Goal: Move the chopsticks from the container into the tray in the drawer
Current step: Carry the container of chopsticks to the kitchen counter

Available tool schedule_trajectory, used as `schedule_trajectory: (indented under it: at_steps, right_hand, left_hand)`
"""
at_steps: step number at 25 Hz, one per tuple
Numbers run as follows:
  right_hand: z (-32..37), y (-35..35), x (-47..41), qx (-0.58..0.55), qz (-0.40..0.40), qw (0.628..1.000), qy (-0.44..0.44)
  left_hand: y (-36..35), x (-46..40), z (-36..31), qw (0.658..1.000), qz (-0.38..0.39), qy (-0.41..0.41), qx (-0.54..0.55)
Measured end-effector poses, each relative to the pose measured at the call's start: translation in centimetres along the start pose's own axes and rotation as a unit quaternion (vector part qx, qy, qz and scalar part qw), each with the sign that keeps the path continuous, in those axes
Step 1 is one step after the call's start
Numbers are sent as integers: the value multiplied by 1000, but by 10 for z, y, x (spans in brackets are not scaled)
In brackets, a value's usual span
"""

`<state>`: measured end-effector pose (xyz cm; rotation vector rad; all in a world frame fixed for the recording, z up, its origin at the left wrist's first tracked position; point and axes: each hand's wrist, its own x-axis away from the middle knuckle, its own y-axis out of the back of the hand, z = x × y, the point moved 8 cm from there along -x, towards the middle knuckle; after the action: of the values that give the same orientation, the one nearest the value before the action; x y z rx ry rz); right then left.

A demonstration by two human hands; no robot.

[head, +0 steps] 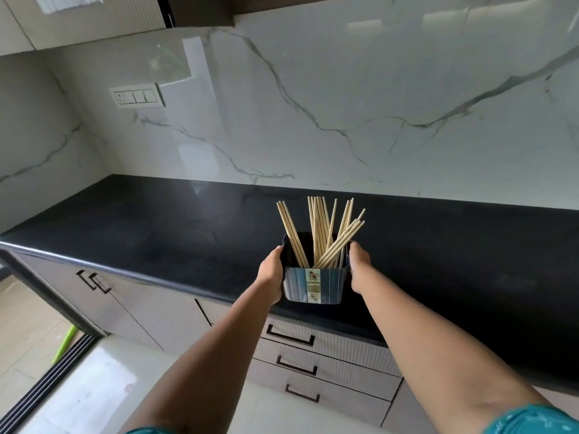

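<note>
A dark blue ribbed container (pixel 326 285) with a pale label strip down its front is at the front edge of the black countertop (pixel 156 233). Several pale wooden chopsticks (pixel 322 233) stand in it, fanned out and leaning. My left hand (pixel 272 270) grips its left side and my right hand (pixel 360 266) grips its right side. I cannot tell whether its base rests on the counter or is lifted. Below the counter, a stack of three drawers (pixel 326 364) with dark handles is closed; no tray shows.
A white marble backsplash (pixel 344 104) rises behind the counter, with a switch plate (pixel 137 96) at the left. Cabinet doors (pixel 103 296) sit under the counter to the left. A green stick (pixel 64 344) lies near a dark floor track (pixel 50 377).
</note>
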<state>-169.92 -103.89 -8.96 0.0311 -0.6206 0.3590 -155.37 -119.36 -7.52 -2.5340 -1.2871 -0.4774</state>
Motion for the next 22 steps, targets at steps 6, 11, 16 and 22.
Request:
schedule_trajectory:
  at_steps: [6, 11, 16, 22]
  right_hand:
    - [8, -21, -48, 5, -55, 998, -19]
    - [-6, -41, -80, -39, -73, 996, -34]
    - [-10, -42, -91, -90, -100, 991, -29]
    - [-14, -39, -81, -189, -151, 970, -14]
  left_hand:
    - [-11, -75, -8, 998, 61, 28, -9]
    - [-5, -120, -2, 993, 101, 42, -43]
    - [0, -129, -8, 987, 114, -17, -114]
    - [-2, -131, -11, 975, 153, -28, -158]
